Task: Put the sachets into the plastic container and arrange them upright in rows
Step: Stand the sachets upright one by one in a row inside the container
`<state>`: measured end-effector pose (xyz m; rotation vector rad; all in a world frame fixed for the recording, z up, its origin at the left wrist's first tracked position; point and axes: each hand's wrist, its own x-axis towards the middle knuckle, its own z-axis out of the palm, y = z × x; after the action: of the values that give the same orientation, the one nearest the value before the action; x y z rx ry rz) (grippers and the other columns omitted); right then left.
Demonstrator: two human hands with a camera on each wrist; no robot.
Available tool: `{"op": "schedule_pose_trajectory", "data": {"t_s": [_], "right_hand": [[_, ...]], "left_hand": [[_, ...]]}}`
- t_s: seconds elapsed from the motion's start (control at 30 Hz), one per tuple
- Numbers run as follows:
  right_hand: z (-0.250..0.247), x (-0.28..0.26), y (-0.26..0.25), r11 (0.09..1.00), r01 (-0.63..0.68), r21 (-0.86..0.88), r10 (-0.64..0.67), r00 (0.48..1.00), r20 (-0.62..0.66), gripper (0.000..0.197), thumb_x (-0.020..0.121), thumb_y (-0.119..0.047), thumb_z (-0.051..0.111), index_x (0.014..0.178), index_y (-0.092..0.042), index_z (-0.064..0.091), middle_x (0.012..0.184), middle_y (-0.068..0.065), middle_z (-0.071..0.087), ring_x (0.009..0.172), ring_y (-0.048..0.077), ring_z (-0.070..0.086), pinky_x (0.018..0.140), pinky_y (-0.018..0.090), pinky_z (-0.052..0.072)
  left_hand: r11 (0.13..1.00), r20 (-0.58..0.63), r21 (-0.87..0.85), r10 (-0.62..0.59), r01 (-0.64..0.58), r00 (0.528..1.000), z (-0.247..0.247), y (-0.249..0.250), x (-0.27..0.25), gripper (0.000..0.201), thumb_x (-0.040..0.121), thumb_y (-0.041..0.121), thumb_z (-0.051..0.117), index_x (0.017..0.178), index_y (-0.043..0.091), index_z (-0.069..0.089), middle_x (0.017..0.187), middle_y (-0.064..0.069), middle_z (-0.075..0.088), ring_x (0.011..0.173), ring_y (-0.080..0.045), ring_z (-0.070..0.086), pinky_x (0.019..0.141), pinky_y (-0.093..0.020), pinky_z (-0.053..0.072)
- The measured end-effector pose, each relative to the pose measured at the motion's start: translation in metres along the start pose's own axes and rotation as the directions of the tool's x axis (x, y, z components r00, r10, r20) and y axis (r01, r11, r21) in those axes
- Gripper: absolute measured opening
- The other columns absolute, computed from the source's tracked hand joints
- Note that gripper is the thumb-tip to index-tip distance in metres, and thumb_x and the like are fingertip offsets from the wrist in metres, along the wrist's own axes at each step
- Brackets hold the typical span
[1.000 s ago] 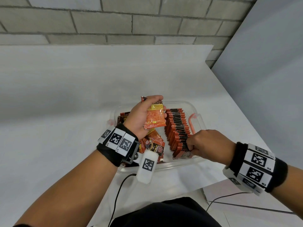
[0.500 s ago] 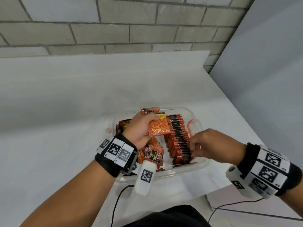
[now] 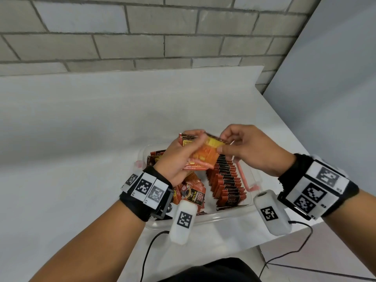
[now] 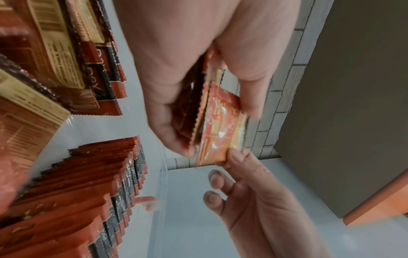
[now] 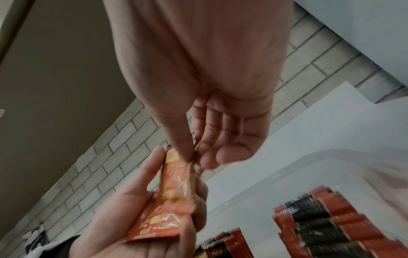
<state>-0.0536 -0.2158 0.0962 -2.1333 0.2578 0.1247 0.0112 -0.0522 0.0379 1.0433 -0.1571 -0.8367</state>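
My left hand [image 3: 179, 157] grips a bunch of sachets [image 3: 205, 157] above the plastic container [image 3: 203, 219] so my right hand [image 3: 250, 149] can pinch one out for the upright row [image 3: 225, 180].

In the container [image 3: 240, 212], a sachet row [image 3: 227, 184] stands right; loose sachets [image 3: 191, 192] apparently lie left.

Head view looks down over table [image 3: 81, 139]; both wrist views look up, very close (shared: sachets [image 4: 218, 125], container [image 5: 331, 157]).
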Motion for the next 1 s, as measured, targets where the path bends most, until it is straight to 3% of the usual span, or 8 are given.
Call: {"op": "schedule_pose_trajectory", "data": {"t_s": [0.1,0.2,0.33,0.43,0.63,0.77,0.9,1.0], "right_hand": [[0.000,0.002,-0.001,0.954,0.212,-0.211,-0.263,0.930,-0.255,0.019,0.083,-0.012,0.071,0.075,-0.021,0.055,0.076,-0.009,0.057,0.065,0.008,0.054,0.065,0.018,0.045],[0.010,-0.003,-0.002,0.824,0.362,-0.436,-0.469,0.868,-0.165,0.015,0.079,-0.010,0.073,0.079,-0.018,0.060,0.084,-0.006,0.047,0.076,0.006,0.045,0.066,0.012,0.035],[0.014,-0.006,0.004,0.847,0.301,-0.438,-0.298,0.951,0.077,0.020,0.078,-0.020,0.075,0.086,-0.031,0.062,0.101,-0.008,0.044,0.099,0.008,0.037,0.080,0.008,0.030],[0.012,-0.003,0.003,0.922,0.240,-0.303,-0.254,0.967,-0.008,0.028,0.081,-0.028,0.072,0.096,-0.038,0.051,0.112,-0.009,0.049,0.096,-0.003,0.043,0.074,0.008,0.032],[0.015,0.006,0.002,0.845,0.305,-0.439,-0.339,0.941,0.001,0.044,0.090,-0.025,0.062,0.133,-0.022,0.050,0.117,-0.015,0.047,0.095,-0.003,0.044,0.074,-0.002,0.031],[0.012,0.008,-0.004,0.880,0.267,-0.394,-0.283,0.959,0.018,0.034,0.089,-0.014,0.064,0.121,-0.019,0.054,0.090,-0.007,0.060,0.082,0.014,0.058,0.066,0.010,0.041],[-0.005,0.000,-0.001,0.922,0.210,-0.326,-0.150,0.968,0.200,0.022,0.090,-0.012,0.062,0.110,-0.022,0.060,0.088,-0.005,0.063,0.079,0.010,0.056,0.071,0.018,0.044],[-0.016,-0.014,0.009,0.895,0.199,-0.400,-0.080,0.952,0.296,0.016,0.089,-0.012,0.064,0.095,-0.027,0.063,0.085,-0.007,0.067,0.074,0.006,0.057,0.067,0.011,0.042]], "left_hand": [[0.993,-0.131,-0.113,-0.051,0.036,0.990,-0.009,0.002,0.001,0.051,0.075,0.058,0.056,0.105,0.016,0.058,0.082,-0.009,0.061,0.069,-0.021,0.062,0.063,-0.039,0.055],[0.977,-0.114,-0.209,-0.064,0.039,0.991,-0.010,0.006,-0.001,0.031,0.081,0.030,0.061,0.106,0.013,0.058,0.089,-0.012,0.062,0.067,-0.021,0.065,0.059,-0.036,0.056],[0.973,-0.155,-0.221,0.037,-0.072,0.987,-0.010,0.010,0.002,0.038,0.087,-0.007,0.044,0.117,0.009,0.059,0.108,-0.020,0.063,0.085,-0.029,0.067,0.064,-0.035,0.058],[0.982,-0.164,-0.165,0.069,-0.096,0.984,-0.012,0.011,0.002,0.042,0.086,-0.012,0.043,0.119,0.009,0.059,0.105,-0.018,0.065,0.085,-0.028,0.068,0.070,-0.037,0.058],[0.998,-0.065,-0.001,0.065,-0.065,0.996,-0.009,0.008,0.003,0.041,0.085,-0.015,0.047,0.116,0.009,0.060,0.097,-0.014,0.069,0.084,-0.026,0.069,0.072,-0.037,0.057],[0.995,-0.051,0.063,0.083,-0.079,0.995,-0.005,0.006,0.003,0.037,0.086,-0.010,0.053,0.117,0.009,0.060,0.099,-0.015,0.068,0.086,-0.027,0.067,0.077,-0.040,0.055],[0.997,-0.108,-0.019,0.069,-0.071,0.992,-0.009,0.010,0.001,0.031,0.088,0.014,0.060,0.118,0.009,0.058,0.080,-0.007,0.066,0.068,-0.019,0.064,0.062,-0.032,0.054],[0.997,-0.145,-0.050,0.048,-0.056,0.988,-0.017,0.010,0.000,0.044,0.077,0.025,0.065,0.117,0.010,0.057,0.080,-0.008,0.065,0.064,-0.019,0.062,0.061,-0.033,0.051]]}}
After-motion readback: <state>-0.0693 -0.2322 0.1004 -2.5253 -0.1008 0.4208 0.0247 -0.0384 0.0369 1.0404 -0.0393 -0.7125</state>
